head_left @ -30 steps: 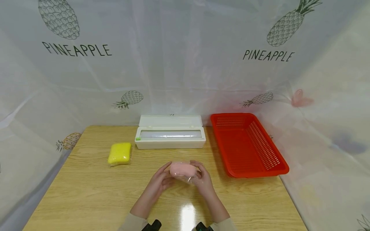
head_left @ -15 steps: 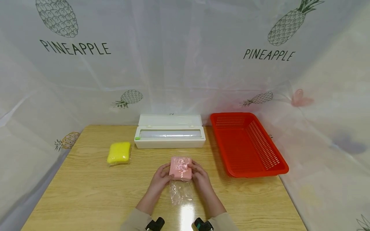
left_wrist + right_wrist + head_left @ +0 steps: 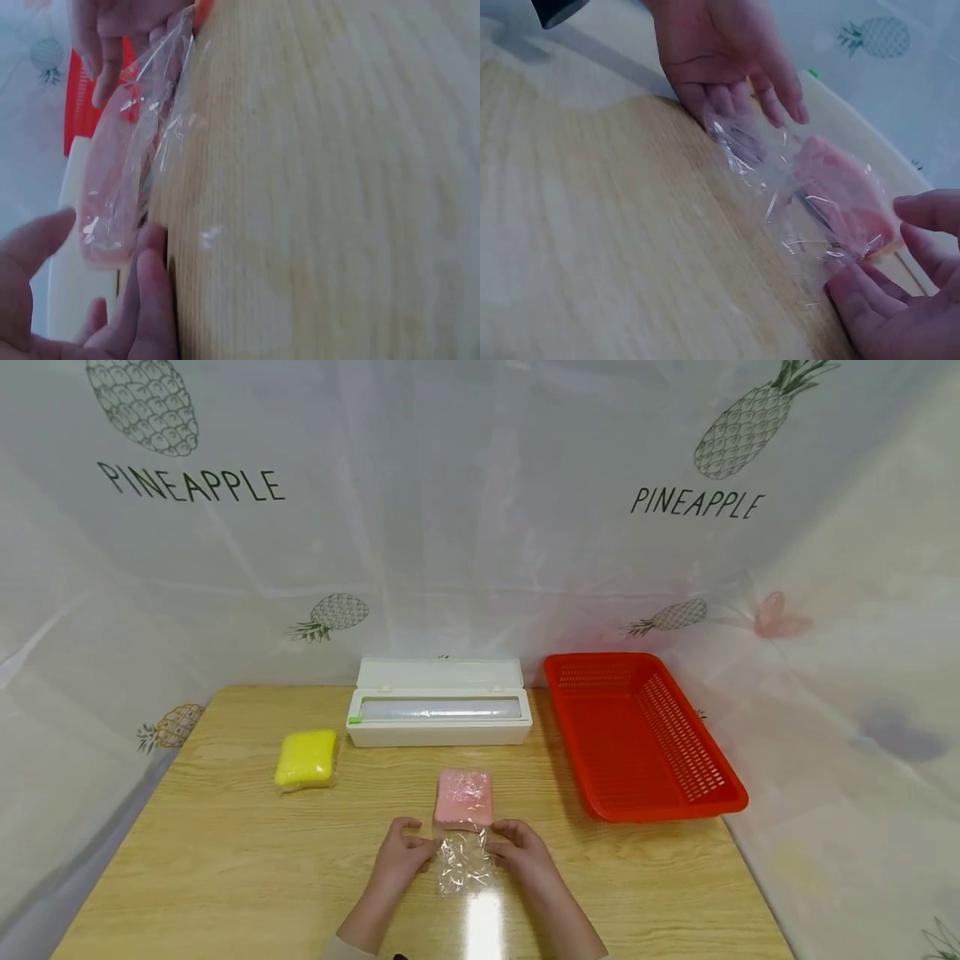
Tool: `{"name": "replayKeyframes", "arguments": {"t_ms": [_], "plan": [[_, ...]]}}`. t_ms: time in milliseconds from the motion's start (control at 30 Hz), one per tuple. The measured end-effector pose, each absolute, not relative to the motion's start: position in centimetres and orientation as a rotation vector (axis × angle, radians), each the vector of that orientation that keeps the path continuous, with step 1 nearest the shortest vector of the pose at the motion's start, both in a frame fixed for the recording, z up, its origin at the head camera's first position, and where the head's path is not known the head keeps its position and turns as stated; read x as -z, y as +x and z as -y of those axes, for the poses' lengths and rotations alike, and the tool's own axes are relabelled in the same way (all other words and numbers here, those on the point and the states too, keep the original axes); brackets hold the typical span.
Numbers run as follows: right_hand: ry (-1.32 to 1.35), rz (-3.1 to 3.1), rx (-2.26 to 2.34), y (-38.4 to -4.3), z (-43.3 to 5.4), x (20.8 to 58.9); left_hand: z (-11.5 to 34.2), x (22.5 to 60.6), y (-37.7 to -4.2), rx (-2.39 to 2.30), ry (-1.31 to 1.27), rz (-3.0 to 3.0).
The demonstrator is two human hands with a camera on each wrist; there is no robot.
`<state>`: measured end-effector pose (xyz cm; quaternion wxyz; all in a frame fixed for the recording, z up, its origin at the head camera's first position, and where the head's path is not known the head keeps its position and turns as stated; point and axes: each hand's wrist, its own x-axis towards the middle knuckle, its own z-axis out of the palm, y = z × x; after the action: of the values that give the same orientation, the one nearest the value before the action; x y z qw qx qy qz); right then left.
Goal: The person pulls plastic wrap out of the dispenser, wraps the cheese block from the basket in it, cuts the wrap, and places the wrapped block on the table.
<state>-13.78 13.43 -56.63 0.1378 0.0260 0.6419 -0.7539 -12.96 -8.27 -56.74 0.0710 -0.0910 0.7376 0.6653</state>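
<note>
A square, soft-looking pink block [image 3: 464,797] lies flat on the wooden table in a clear plastic bag. The bag's loose, crinkled flap [image 3: 463,864] spreads toward the person. At the flap's left edge is the left hand [image 3: 402,853], its fingertips touching or very near the plastic, thumb apart from the fingers. On the opposite edge, the right hand [image 3: 522,853] has its fingers at the plastic by the block's near corner. In the right wrist view its thumb is spread away, and the pink block [image 3: 847,191] shows between both hands.
Behind the block stands a white cling film dispenser [image 3: 438,732], lid raised, with a roll inside and a green slider. A yellow wrapped block [image 3: 307,758] lies at left. A red plastic basket [image 3: 585,760] stands at right, near a pineapple-print curtain.
The pink block was held up on edge, then laid down flat with its flap toward the person. Both hands have let go of it and drawn back to the flap's sides.
</note>
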Motion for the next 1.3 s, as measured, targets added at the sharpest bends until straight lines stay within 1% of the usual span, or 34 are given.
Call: {"name": "replayKeyframes", "arguments": {"t_ms": [200,367,567,767,933,1167,1300], "plan": [[-0.057,-1.771,2.079,-12.1,-13.8,57.0,9.0,56.8,-11.5,-1.932,-0.165,-2.051],[-0.055,-1.566,2.107,-11.1,-14.1,57.2,9.4,56.9,-10.8,-1.948,-0.037,-1.946],[-0.052,-1.531,2.088,-10.8,-14.3,57.6,10.1,57.4,-10.4,-1.978,0.064,-1.868],[-0.17,-1.539,2.044,-11.2,-15.1,57.1,10.7,57.2,-10.5,-1.976,0.131,-1.894],[-0.212,-1.624,1.996,-11.8,-15.7,55.7,10.8,55.9,-11.1,-1.939,0.194,-2.028],[-0.179,-1.799,2.011,-14.0,-15.6,53.7,10.4,54.0,-13.2,-1.992,0.092,-2.063],[-0.121,-1.841,2.062,-15.4,-15.2,53.3,9.7,53.2,-14.6,-2.036,0.043,-2.078]]}}
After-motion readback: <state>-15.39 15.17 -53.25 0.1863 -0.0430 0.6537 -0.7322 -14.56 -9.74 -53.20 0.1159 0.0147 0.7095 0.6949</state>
